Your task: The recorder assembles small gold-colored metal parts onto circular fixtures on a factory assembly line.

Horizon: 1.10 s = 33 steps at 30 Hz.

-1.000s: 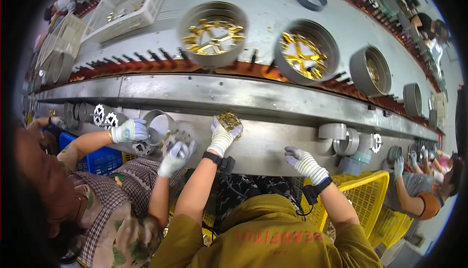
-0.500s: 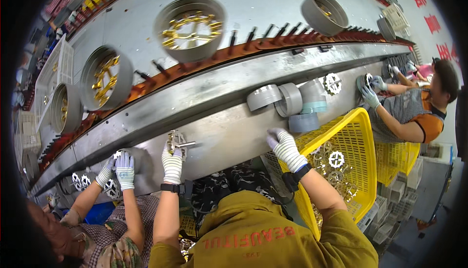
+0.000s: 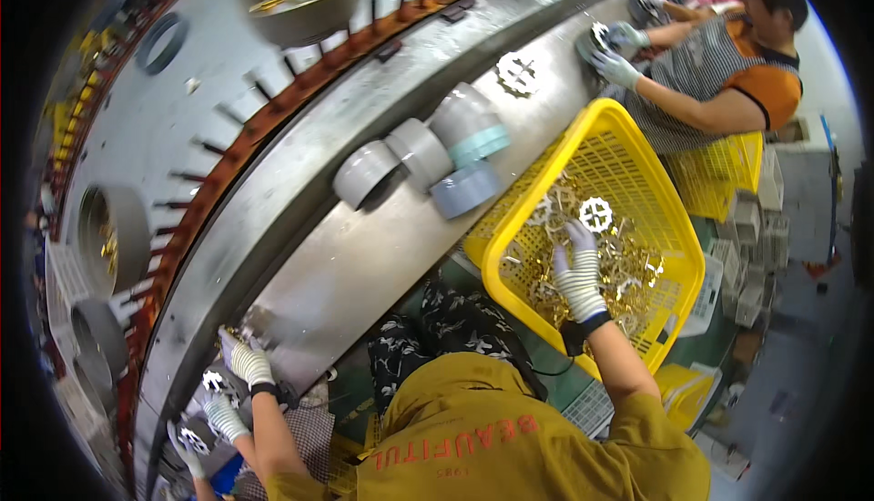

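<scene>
My left hand [image 3: 248,361], in a striped glove, is at the lower left over the steel bench. Its fingers are closed around a gold-coloured toothed metal part, which is blurred and mostly hidden. My right hand [image 3: 579,278], gloved the same way, reaches into the yellow basket [image 3: 499,273] with fingers apart, over a heap of gold and silver metal parts [image 3: 628,269]. Just beyond its fingertips lies a bright toothed ring with a cross inside [image 3: 595,215]. Whether the fingertips touch any part I cannot tell.
Several grey rings [image 3: 367,175] stand grouped on the steel bench [image 3: 341,287], a toothed ring [image 3: 517,75] beyond them. Pegs [image 3: 258,88] line the conveyor, which carries grey tubs [image 3: 300,14]. Co-workers' gloved hands [image 3: 616,66] work at the right and beside my left hand.
My view has turned right. My right hand has moved from above the bench edge down into the yellow basket. My left hand now appears lower and farther left, still at the toothed part.
</scene>
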{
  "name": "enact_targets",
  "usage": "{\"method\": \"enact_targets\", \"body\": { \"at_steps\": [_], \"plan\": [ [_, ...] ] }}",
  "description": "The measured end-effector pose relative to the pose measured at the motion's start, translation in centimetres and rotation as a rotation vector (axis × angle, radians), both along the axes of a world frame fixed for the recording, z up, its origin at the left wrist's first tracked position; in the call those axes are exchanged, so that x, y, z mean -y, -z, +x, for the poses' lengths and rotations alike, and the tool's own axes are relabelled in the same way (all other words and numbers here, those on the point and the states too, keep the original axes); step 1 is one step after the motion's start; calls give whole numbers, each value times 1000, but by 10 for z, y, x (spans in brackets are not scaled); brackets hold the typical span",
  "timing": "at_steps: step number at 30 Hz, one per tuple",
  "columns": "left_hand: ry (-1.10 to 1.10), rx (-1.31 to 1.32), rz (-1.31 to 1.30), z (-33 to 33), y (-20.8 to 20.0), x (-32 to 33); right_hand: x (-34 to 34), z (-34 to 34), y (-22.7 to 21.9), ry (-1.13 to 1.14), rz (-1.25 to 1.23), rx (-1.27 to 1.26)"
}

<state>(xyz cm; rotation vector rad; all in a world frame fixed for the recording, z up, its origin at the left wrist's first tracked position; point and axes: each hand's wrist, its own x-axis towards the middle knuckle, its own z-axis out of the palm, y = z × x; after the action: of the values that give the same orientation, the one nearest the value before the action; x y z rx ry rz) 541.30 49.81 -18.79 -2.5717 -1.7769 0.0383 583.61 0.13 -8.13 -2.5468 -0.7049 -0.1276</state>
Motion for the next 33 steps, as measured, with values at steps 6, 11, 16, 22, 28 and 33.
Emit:
{"method": "enact_targets", "body": {
  "at_steps": [6,11,16,22,28,33],
  "plan": [
    [133,-13,71,77,-50,18,185,28,76,865,-114,-655],
    [651,332,-722,301,-190,213,164,61,170,691,-207,-1175],
    [1622,316,-1169,553,-69,464,466,26,449,1238,729,-1261],
    [1452,-706,-531,690,131,522,285,52,437,1083,852,-1533],
    [1395,-636,-961,727,197,557,286,116,345,1105,1270,-1362],
    [1288,-658,-1158,728,209,550,265,139,356,1092,1477,-1428]
  ]
}}
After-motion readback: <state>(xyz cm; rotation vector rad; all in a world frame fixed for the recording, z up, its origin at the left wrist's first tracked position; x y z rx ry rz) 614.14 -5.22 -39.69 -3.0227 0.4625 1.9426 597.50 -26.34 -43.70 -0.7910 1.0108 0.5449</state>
